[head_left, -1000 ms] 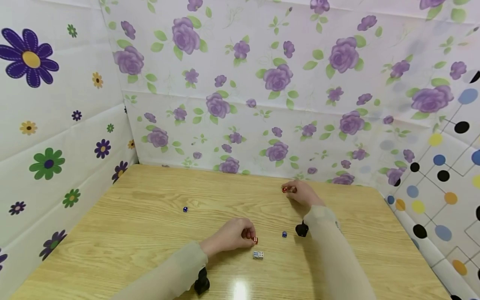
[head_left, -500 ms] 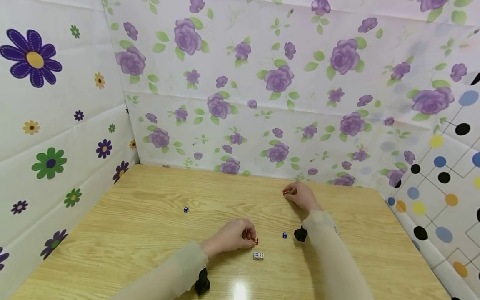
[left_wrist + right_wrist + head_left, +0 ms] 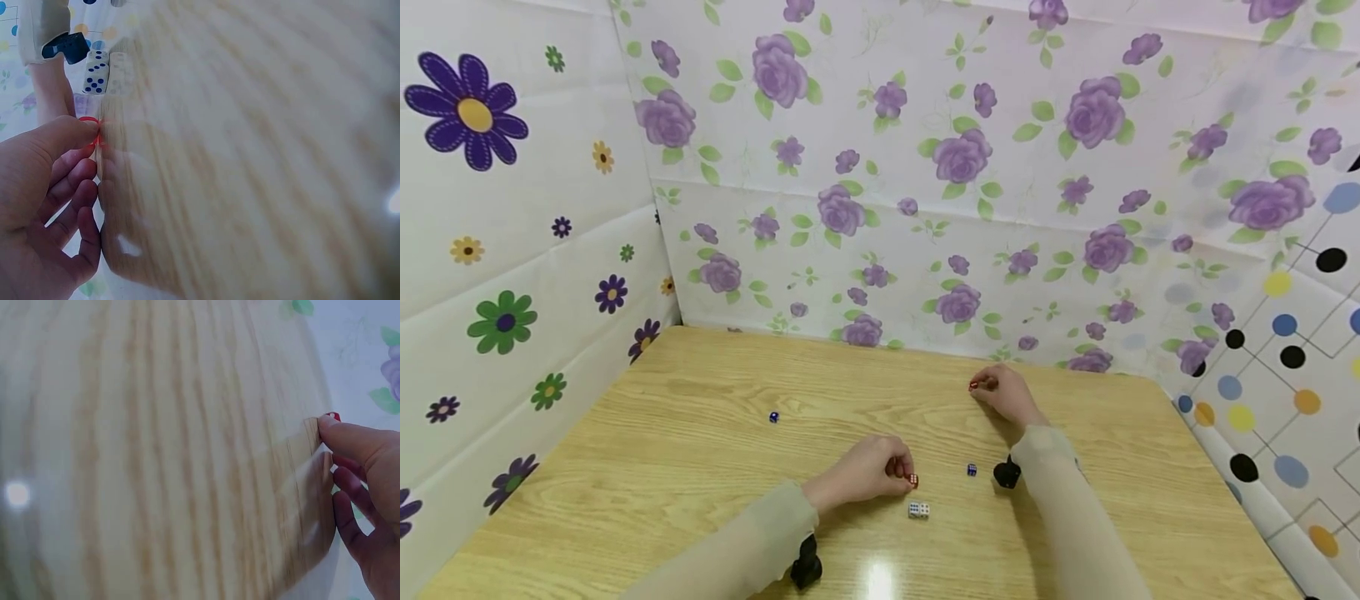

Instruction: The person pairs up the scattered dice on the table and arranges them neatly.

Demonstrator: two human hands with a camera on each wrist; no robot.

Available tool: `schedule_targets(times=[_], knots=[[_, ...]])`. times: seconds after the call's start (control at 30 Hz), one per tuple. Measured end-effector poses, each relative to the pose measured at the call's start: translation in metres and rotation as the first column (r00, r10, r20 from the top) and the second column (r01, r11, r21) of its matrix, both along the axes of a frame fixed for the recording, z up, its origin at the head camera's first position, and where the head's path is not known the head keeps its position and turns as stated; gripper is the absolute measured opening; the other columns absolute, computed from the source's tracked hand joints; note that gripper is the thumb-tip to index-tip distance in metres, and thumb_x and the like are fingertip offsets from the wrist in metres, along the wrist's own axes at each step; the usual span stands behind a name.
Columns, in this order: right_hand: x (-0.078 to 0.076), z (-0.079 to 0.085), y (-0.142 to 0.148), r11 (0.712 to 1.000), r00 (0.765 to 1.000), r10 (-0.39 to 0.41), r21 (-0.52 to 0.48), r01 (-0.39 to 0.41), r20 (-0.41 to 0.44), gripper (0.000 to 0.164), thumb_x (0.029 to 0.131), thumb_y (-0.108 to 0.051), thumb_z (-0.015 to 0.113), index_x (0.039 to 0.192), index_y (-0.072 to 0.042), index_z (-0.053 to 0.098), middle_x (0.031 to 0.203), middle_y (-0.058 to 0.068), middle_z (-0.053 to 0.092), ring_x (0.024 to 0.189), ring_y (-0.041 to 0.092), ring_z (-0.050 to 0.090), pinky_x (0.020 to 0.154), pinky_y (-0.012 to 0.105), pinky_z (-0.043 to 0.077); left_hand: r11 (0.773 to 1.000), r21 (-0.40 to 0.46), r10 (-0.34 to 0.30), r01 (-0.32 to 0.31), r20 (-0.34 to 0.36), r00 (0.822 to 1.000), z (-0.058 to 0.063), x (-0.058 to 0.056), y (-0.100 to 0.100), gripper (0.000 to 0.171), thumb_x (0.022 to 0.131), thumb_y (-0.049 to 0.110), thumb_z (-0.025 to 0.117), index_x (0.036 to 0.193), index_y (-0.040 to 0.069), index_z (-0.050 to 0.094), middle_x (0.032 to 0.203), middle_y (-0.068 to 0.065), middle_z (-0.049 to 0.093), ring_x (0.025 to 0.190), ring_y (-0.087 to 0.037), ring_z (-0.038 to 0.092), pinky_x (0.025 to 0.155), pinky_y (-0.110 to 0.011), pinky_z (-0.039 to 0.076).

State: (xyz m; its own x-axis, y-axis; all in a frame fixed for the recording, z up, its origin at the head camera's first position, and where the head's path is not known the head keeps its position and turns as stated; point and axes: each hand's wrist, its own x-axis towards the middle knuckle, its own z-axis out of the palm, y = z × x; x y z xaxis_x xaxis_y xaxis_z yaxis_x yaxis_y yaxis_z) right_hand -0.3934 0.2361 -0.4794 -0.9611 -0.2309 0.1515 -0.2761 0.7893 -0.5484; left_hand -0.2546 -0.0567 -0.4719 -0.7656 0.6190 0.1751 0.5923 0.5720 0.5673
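Near the middle of the table, my left hand (image 3: 871,468) pinches a red die (image 3: 913,481) with white dots between thumb and finger. Its thumb covers most of that die in the left wrist view. Farther back and to the right, my right hand (image 3: 1006,395) holds another red die (image 3: 973,386) at its fingertips, low at the tabletop. In the right wrist view only a red edge of this die (image 3: 335,416) shows past the thumb. Two white dice (image 3: 918,510) with dark dots sit side by side just in front of the left hand's die.
One blue die (image 3: 972,470) lies between the two arms, left of the right wrist's black device (image 3: 1007,473). Another blue die (image 3: 773,417) is farther left on the wooden table (image 3: 700,383). Flowered cloth (image 3: 887,208) stands behind the table's back edge.
My right hand has come down and slightly toward me with its red die. The left hand keeps its pinch in place, and the other dice have not moved.
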Motion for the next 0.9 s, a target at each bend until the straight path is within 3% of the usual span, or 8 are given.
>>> schedule_targets(times=[0.33,0.53,0.9], knots=[[0.011,-0.002,-0.002,0.998,0.999,-0.034,-0.044,0.032,-0.033,0.016,0.092,-0.016,0.07,0.105,-0.008,0.073,0.106,0.015,0.062,0.096,0.028,0.059,0.086,0.046,0.05,1.0,-0.002,-0.005,0.005,-0.009,1.0,-0.002,-0.001,0.002,0.008,0.084,0.015,0.076,0.084,0.016,0.069,0.079,0.005,0.064,0.07,-0.001,0.052,0.067,-0.014,0.044],[0.019,-0.005,0.0,0.997,0.999,-0.028,-0.067,0.025,-0.044,0.01,0.091,-0.016,0.072,0.099,-0.012,0.075,0.102,0.011,0.065,0.09,0.022,0.059,0.079,0.038,0.049,1.0,-0.008,-0.001,0.001,-0.008,1.0,-0.003,-0.001,0.002,0.009,0.084,0.014,0.077,0.083,0.017,0.068,0.079,0.005,0.063,0.07,-0.001,0.051,0.067,-0.014,0.044],[0.068,0.007,-0.032,0.994,0.992,0.021,-0.105,-0.034,-0.121,0.012,0.082,-0.021,0.081,0.093,-0.018,0.078,0.09,0.0,0.069,0.086,0.015,0.058,0.075,0.028,0.047,1.0,0.016,0.003,-0.003,0.002,1.0,-0.005,-0.003,0.0,0.008,0.083,0.013,0.076,0.083,0.015,0.069,0.08,0.001,0.065,0.071,-0.004,0.053,0.066,-0.015,0.043]])
